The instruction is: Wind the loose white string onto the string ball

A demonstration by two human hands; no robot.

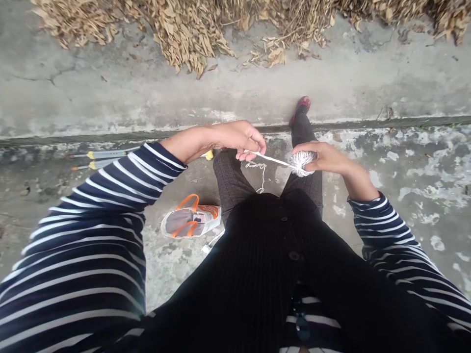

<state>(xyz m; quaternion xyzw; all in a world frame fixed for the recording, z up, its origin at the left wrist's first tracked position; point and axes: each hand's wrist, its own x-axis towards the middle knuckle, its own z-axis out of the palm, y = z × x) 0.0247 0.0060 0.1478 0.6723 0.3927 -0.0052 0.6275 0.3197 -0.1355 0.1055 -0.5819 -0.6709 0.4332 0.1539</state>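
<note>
Stained, cracked concrete floor [110, 93], dry leaves [184, 29] along far edge

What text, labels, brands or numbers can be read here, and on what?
No text is legible.
The orange-handled bag has an orange patch; any print on it is too blurred to read.
No markings show on the ball of string in the right hand or on the strand pinched by the left hand.

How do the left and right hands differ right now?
The left hand pinches the taut white string; the right hand cups the ball of string. The left hand sits slightly higher than the right hand. Both are bare and joined by that string.
</note>
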